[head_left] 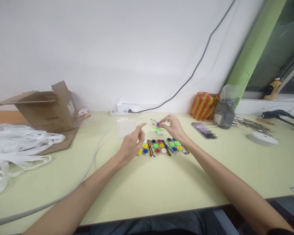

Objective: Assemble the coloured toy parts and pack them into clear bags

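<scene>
My right hand [172, 127] pinches a small blue piece with a thin stick [155, 120] between thumb and fingertips. Directly under it stand small pink, green and white round pieces [158, 130], partly hidden. My left hand [133, 143] hovers at the left end of the rows, fingers half bent and apart, with nothing visible in them. In front of both hands lie rows of round discs [157, 150] in yellow, blue, red, green, black and white. Between the groups of discs rest bundles of thin coloured sticks [167, 147].
A cardboard box [46, 111] and a heap of white straps [17, 147] occupy the left. A power strip [123, 113] sits by the wall. To the right are a phone [204, 130], a striped bag [203, 106], a grey bag [224, 114] and a white roll [263, 138].
</scene>
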A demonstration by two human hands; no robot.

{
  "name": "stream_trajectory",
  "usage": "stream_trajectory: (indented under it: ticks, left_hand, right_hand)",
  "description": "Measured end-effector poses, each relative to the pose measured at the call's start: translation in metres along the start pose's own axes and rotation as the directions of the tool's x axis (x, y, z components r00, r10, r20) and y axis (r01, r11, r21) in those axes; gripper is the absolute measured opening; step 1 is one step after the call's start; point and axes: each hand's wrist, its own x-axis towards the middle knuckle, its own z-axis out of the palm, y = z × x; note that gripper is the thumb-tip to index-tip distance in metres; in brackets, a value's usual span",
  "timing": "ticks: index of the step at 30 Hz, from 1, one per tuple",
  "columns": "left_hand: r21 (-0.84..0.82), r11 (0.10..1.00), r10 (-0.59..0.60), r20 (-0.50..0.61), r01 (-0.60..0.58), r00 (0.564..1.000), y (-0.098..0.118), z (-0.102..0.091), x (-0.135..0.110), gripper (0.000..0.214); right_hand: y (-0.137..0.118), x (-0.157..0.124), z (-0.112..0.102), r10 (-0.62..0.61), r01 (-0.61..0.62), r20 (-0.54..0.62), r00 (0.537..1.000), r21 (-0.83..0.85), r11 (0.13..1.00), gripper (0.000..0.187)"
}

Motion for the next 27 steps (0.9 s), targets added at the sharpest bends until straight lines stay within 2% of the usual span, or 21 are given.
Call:
stream_trajectory:
  ticks: [4,8,11,17,24,27]
  left_hand:
    - [0.078,0.997,0.020,0.013,-0.021,1.000,-0.006,-0.001,0.000,0.044]
    - [0.124,0.992,0.035,0.015,-0.037,0.999,-0.006,-0.002,0.001,0.042]
    - [0.150,0.988,0.036,0.023,-0.039,0.999,-0.007,-0.003,0.002,0.043]
    - [0.178,0.983,0.034,0.011,-0.035,0.999,-0.012,-0.005,0.003,0.043]
    - [0.249,0.968,0.004,-0.013,-0.001,1.000,-0.022,-0.013,0.008,0.038]
    - [0.341,0.940,-0.029,0.055,0.009,0.998,-0.029,-0.020,0.012,0.025]
  right_hand:
    - [0.015,0.009,0.017,0.025,0.019,0.277,0.960,-0.156,0.988,0.010]
    - [0.010,0.007,0.034,0.062,0.076,0.425,0.903,-0.300,0.951,0.010]
    - [0.008,0.007,0.040,0.076,0.096,0.419,0.905,-0.374,0.923,0.013]
    - [0.019,0.012,0.043,0.108,0.059,0.358,0.928,-0.428,0.902,0.017]
    - [0.019,0.019,0.045,0.104,0.069,0.377,0.920,-0.419,0.906,0.020]
    - [0.009,0.018,0.043,0.061,0.083,0.364,0.929,-0.367,0.926,0.020]
